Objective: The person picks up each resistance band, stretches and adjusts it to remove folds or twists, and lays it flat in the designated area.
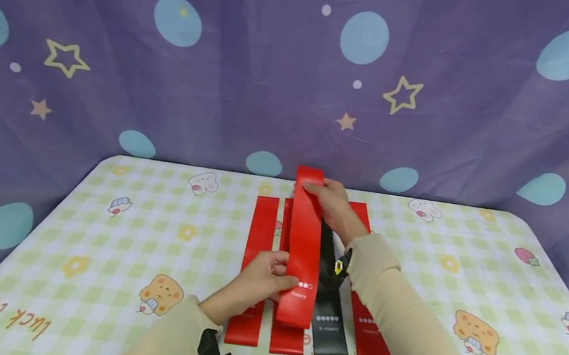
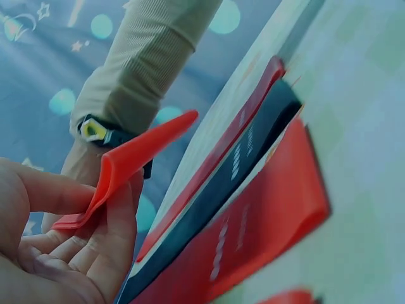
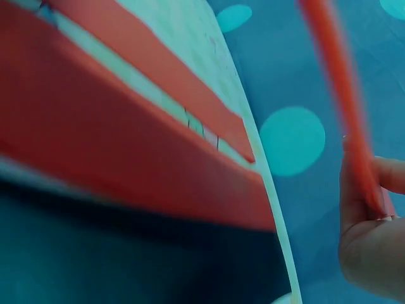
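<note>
A red flat loop resistance band (image 1: 305,237) marked "Heavy" is held raised over the table, its long side running away from me. My left hand (image 1: 262,277) pinches its near part, thumb on top beside the printed dots. At its far end, my right hand (image 1: 336,208) grips the right edge between thumb and fingers. In the left wrist view the held band (image 2: 126,158) is folded between thumb and fingers. Beneath it lies another red band (image 1: 286,346), largely covered. A black "X-Heavy" band (image 1: 330,336) lies to its right, partly hidden by the right wrist.
One more red band (image 1: 260,227) lies at the left of the row, and a darker red one (image 1: 370,339) at the right, partly under my right forearm. The checked tablecloth (image 1: 136,253) extends on both sides. A purple curtain (image 1: 254,91) hangs behind the table's far edge.
</note>
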`<move>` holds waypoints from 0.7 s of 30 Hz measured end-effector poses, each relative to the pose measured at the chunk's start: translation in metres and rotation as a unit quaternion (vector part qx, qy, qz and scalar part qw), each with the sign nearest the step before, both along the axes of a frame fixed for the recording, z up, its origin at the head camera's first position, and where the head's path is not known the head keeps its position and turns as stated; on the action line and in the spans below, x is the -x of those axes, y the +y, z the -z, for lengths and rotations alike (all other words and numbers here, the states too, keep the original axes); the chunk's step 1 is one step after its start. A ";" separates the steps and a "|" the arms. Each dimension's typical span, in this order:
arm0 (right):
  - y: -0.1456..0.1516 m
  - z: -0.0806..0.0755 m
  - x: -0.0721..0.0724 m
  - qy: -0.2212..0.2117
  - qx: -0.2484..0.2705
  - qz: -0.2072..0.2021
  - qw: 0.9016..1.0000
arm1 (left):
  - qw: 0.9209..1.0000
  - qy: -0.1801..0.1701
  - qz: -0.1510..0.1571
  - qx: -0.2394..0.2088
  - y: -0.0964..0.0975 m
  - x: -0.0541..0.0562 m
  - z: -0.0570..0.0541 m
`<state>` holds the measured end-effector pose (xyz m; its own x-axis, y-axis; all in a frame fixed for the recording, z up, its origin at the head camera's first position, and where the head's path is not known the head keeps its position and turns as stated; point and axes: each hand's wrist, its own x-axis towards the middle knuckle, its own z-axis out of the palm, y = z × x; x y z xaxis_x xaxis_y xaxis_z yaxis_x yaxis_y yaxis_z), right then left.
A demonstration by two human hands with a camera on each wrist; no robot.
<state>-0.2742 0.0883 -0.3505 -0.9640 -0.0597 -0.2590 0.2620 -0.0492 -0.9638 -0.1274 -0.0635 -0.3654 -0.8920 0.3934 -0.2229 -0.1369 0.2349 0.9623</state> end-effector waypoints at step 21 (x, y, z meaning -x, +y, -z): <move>0.080 0.009 -0.001 -0.024 -0.064 0.014 0.998 | 0.994 -0.061 0.067 -0.056 0.056 -0.015 0.006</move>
<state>-0.2735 0.1684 -0.3595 -0.9512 0.0039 -0.3084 0.3080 0.0646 -0.9492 -0.1121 -0.0078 -0.3715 -0.7991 0.5353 -0.2737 -0.2284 0.1508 0.9618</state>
